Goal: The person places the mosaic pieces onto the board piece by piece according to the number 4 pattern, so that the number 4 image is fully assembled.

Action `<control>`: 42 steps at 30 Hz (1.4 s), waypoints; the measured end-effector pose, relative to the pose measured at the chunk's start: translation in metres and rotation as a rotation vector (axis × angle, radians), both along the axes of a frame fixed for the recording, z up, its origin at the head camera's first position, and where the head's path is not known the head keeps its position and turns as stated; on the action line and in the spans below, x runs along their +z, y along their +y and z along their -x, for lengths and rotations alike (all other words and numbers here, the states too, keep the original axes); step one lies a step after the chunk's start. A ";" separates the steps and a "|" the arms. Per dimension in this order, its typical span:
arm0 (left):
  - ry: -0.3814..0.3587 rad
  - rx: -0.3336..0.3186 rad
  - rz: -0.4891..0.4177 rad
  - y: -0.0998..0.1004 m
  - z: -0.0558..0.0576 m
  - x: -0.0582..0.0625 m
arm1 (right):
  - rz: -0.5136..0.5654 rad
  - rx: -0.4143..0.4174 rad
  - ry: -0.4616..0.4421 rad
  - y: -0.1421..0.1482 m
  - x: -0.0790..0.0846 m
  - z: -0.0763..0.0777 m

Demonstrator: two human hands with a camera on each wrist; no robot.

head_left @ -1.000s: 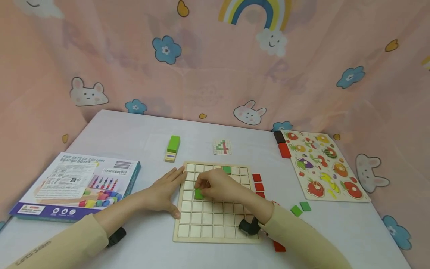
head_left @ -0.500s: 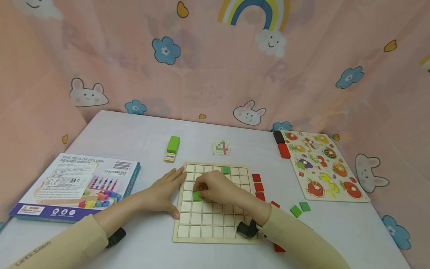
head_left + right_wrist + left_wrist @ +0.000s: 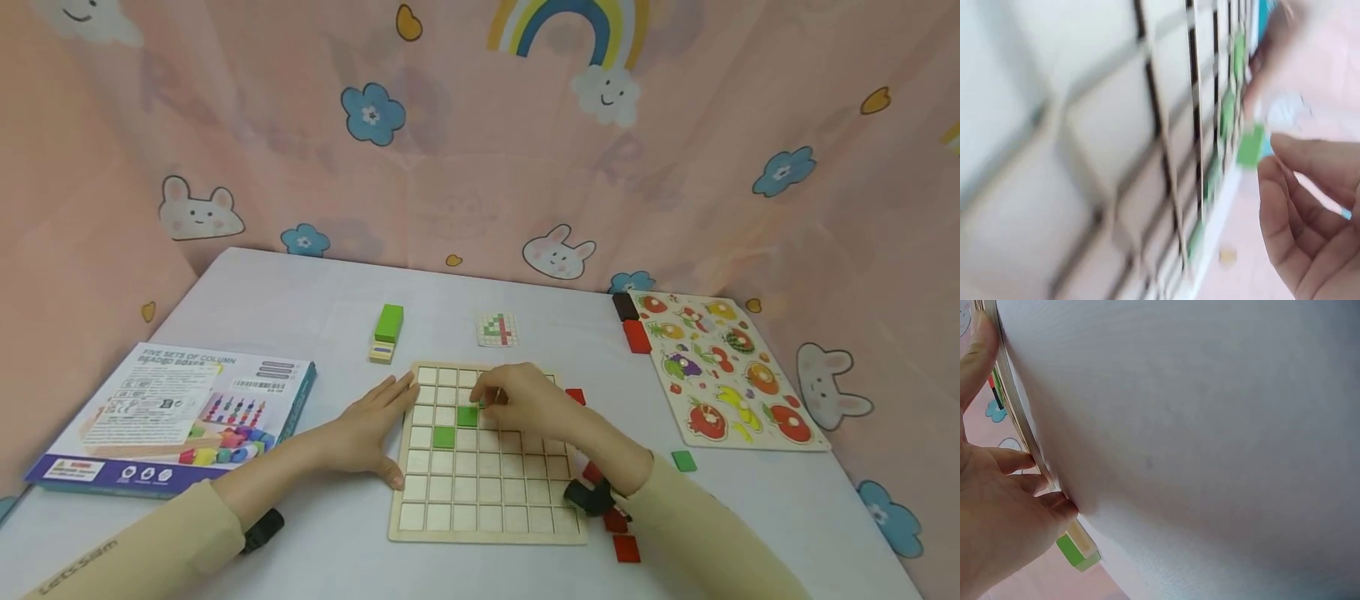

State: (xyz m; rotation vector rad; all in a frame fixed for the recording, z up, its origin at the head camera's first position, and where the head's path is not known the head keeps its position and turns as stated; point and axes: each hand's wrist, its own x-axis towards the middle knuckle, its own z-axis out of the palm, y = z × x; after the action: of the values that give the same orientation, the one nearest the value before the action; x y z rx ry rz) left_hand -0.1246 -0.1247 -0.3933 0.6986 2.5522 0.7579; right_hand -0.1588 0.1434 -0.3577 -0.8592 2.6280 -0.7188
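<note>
A wooden grid board (image 3: 490, 518) lies on the table. My left hand (image 3: 367, 427) rests spread along its left edge, fingers at the upper part and thumb lower down; the left wrist view also shows the fingertips against the board's side. Over the upper middle of the grid hovers my right hand (image 3: 528, 404). Its fingers are curled, with thumb (image 3: 1297, 150) and index tip close together and no tile visible between them. A green tile (image 3: 443, 437) and a second green tile (image 3: 468, 417) sit in grid squares. More green beside the right fingertips is mostly hidden by them.
Red tiles (image 3: 627, 549) line the board's right side, partly under the right arm. A loose green tile (image 3: 683, 461) lies farther right. Behind the board are a patterned card (image 3: 497, 330) and a green block (image 3: 388, 323). A boxed set (image 3: 180, 417) and fruit puzzle (image 3: 727, 367) flank it.
My right hand has moved right and away from the lower-left green tile, uncovering the second green tile. The right sleeve now covers one loose green tile. My left hand has stayed put.
</note>
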 end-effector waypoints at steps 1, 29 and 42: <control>0.001 0.000 0.001 0.000 0.000 -0.001 | -0.001 -0.004 -0.001 0.010 0.003 0.001; -0.022 -0.003 -0.004 0.001 0.000 -0.003 | -0.017 0.213 -0.428 0.189 -0.007 -0.026; -0.019 0.002 0.004 0.000 -0.001 -0.001 | -0.159 0.135 -0.291 0.181 -0.014 -0.024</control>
State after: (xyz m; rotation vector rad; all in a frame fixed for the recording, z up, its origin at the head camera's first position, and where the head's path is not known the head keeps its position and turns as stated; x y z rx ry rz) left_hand -0.1240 -0.1249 -0.3940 0.6846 2.5373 0.7559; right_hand -0.1348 0.3239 -0.3721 -0.8090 2.3098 -0.5450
